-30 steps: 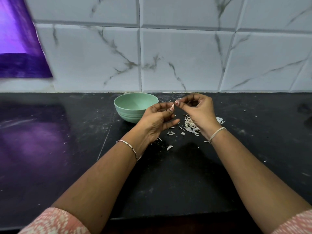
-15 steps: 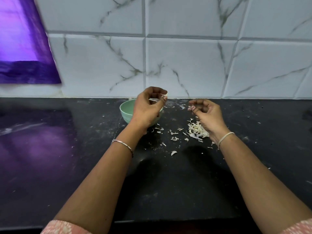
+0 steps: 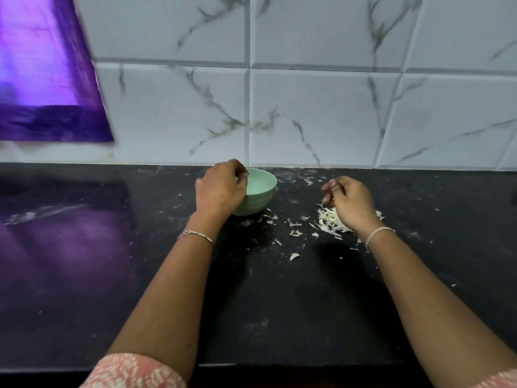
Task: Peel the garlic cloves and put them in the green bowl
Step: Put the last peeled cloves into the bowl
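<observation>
One step in hand: as I judge it, dropping a peeled clove into the green bowl.
Left hand: hovers over the bowl's near-left rim, fingers curled downward. The hand hides whether they grasp a clove, so I cannot tell.
Bowl's place: upright on the desk, close to the tiled wall. The part of its inside that shows holds no clove.
Garlic cloves: none in plain view anywhere.
Right hand: hovers above the peel pile, well apart from the bowl, fingers loosely curled. A pale speck shows among them, so whether they pinch a scrap or hold nothing, I cannot tell.
Doing it well: bring the fingertips low inside the rim before letting go, so the clove does not bounce out. Keep the wrist off the rim so the bowl stays upright, and shed any skin over the pile, not the bowl.
Count, left to right: one purple cloth, one bracelet, one bowl, several loose scraps, one peel pile, one wristband; two hands.
</observation>
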`<act>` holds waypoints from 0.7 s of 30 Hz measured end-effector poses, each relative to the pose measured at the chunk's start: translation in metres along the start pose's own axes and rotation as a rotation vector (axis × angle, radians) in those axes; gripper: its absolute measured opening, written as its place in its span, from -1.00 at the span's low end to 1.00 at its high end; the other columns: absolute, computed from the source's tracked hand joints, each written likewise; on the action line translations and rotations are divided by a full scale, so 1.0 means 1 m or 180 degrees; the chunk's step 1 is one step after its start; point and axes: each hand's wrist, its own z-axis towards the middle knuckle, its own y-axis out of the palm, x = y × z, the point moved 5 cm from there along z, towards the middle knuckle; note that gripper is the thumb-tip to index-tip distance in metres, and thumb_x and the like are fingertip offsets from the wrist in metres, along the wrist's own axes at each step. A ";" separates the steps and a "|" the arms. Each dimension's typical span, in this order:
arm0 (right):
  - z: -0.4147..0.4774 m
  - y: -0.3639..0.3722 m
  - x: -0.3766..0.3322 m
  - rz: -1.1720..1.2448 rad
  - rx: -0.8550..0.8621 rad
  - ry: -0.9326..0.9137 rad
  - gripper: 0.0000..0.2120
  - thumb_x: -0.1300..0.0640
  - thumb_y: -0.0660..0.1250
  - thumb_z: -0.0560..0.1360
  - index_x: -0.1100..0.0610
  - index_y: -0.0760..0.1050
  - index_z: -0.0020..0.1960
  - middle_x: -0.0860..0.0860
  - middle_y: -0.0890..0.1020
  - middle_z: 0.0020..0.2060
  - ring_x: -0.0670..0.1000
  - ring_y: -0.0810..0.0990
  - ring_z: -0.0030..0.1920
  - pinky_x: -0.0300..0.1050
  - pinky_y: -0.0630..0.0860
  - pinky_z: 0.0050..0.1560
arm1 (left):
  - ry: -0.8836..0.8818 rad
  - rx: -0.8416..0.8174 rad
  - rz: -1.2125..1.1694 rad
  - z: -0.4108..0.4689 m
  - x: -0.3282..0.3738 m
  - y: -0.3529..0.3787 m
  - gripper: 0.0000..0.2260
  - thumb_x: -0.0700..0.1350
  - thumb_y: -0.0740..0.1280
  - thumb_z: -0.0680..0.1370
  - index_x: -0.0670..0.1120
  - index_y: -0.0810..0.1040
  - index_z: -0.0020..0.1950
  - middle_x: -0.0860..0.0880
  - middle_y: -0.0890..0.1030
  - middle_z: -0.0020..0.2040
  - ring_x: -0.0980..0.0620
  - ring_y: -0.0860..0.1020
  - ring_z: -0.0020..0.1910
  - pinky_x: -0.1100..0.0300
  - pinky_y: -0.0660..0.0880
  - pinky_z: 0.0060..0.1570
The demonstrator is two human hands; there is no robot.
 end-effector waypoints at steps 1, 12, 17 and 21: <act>-0.001 0.003 -0.002 -0.0174 -0.0131 -0.0107 -0.78 0.20 0.15 0.63 0.03 0.55 -0.06 -0.07 0.66 -0.26 -0.03 0.63 -0.16 0.03 0.57 0.01 | 0.0011 -0.0044 0.0089 0.000 0.000 0.001 -0.81 0.01 0.23 0.60 0.04 0.59 0.13 0.03 0.61 0.14 -0.05 0.53 0.16 -0.07 0.37 0.21; -0.013 0.003 -0.013 -0.1098 -0.0116 -0.0096 -0.54 -0.19 0.19 0.59 0.11 0.49 -0.32 -0.06 0.53 -0.47 0.03 0.54 -0.31 -0.09 0.41 -0.25 | 0.0464 -0.0661 0.0631 -0.012 0.016 0.009 -0.53 0.36 0.29 0.46 0.06 0.60 0.16 0.09 0.62 0.14 0.03 0.48 0.24 -0.05 0.19 0.34; -0.015 0.019 -0.012 -0.0809 -0.0498 -0.0282 -0.80 0.21 0.13 0.62 0.02 0.51 0.02 -0.14 0.63 -0.24 -0.02 0.60 -0.13 -0.02 0.52 0.00 | 0.0606 -0.0735 0.0985 -0.013 0.012 0.014 -0.68 0.17 0.41 0.47 0.07 0.60 0.15 0.03 0.62 0.13 -0.04 0.49 0.23 -0.08 0.18 0.37; -0.021 0.020 -0.021 -0.0896 -0.0349 -0.0521 -0.89 0.12 0.33 0.56 0.05 0.59 0.06 -0.07 0.66 -0.09 -0.06 0.61 -0.07 -0.07 0.55 0.05 | 0.0652 -0.0732 0.1051 -0.014 0.012 0.014 -0.73 0.10 0.38 0.51 0.05 0.59 0.17 -0.02 0.61 0.14 -0.08 0.50 0.22 -0.02 0.27 0.27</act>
